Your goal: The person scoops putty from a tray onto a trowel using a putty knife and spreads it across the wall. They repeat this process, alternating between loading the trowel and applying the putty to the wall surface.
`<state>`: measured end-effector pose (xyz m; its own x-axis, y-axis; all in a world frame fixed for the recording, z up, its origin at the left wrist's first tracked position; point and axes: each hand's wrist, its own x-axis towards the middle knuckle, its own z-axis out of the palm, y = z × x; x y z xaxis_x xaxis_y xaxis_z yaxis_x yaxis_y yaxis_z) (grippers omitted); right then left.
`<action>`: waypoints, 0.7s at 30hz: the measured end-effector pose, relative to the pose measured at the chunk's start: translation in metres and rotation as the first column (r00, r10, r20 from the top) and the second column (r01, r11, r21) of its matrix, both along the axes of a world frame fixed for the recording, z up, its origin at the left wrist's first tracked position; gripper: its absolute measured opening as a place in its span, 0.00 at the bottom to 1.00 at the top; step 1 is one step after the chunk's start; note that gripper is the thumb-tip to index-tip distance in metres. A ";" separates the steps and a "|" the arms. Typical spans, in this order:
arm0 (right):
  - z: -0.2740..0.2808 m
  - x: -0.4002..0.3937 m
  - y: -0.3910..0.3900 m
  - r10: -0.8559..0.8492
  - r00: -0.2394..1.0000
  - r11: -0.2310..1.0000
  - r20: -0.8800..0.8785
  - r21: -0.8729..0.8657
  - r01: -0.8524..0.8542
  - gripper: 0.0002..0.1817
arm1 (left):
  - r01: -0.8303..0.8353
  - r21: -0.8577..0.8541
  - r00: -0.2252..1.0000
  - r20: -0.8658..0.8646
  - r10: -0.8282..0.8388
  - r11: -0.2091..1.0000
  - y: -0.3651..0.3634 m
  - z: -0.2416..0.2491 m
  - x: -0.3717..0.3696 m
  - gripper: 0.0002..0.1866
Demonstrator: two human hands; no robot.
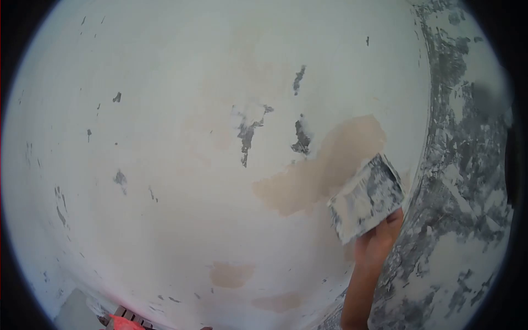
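On the right side of the head view, my right hand (379, 239) is closed around a wide putty knife (367, 199). Its broad blade is smeared with white and dark grey filler and tilts up to the left. The handle is hidden in my fingers. Behind the blade, a pale wall (181, 77) carries a large beige damp-looking patch (324, 168), which the blade overlaps in this view. Dark bare spots (301, 136) show through the wall's coating just left of that patch. My left hand is out of view.
Along the right runs a mottled grey and white surface (456, 220), meeting the pale wall at a vertical edge. Smaller beige patches (232, 274) mark the lower wall. At the bottom left are a bright red item (125, 323) and a grey slotted object (132, 315).
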<state>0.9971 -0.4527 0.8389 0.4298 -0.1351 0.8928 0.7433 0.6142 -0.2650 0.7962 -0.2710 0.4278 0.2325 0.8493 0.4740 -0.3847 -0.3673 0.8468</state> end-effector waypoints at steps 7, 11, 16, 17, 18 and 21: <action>-0.172 -0.052 0.084 0.825 0.375 0.465 -0.422 0.130 -0.876 0.27 | 0.425 -0.202 0.902 0.008 -0.433 0.882 -0.009 0.062 -0.025 0.21; -0.239 -0.110 0.143 0.736 0.124 0.295 -0.665 0.151 -0.943 0.27 | 0.303 -0.058 0.951 -0.049 -0.306 0.951 0.003 0.080 -0.055 0.28; -0.310 -0.198 0.201 0.521 -0.049 0.026 -0.852 0.073 -0.997 0.34 | -0.007 -0.561 0.983 0.150 0.109 0.828 0.018 0.050 -0.093 0.28; -0.323 -0.211 0.210 0.478 -0.061 0.006 -0.876 0.073 -0.997 0.35 | -0.041 -0.658 0.958 0.187 0.216 0.752 0.023 0.051 -0.102 0.26; -0.337 -0.223 0.221 0.445 -0.067 -0.001 -0.893 0.074 -0.997 0.36 | -0.086 -0.677 0.947 0.173 0.272 0.731 0.028 0.040 -0.113 0.26; -0.379 -0.266 0.244 0.331 -0.053 -0.110 -0.942 0.017 -0.994 0.35 | -0.016 -0.847 0.674 0.383 0.631 0.532 0.051 0.001 -0.137 0.18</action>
<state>0.7316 -0.2090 0.4602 0.0238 0.9938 -0.1083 -0.6237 -0.0699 -0.7785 0.6590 -0.2200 0.4284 -0.2067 0.8660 -0.4553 -0.8787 0.0404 0.4757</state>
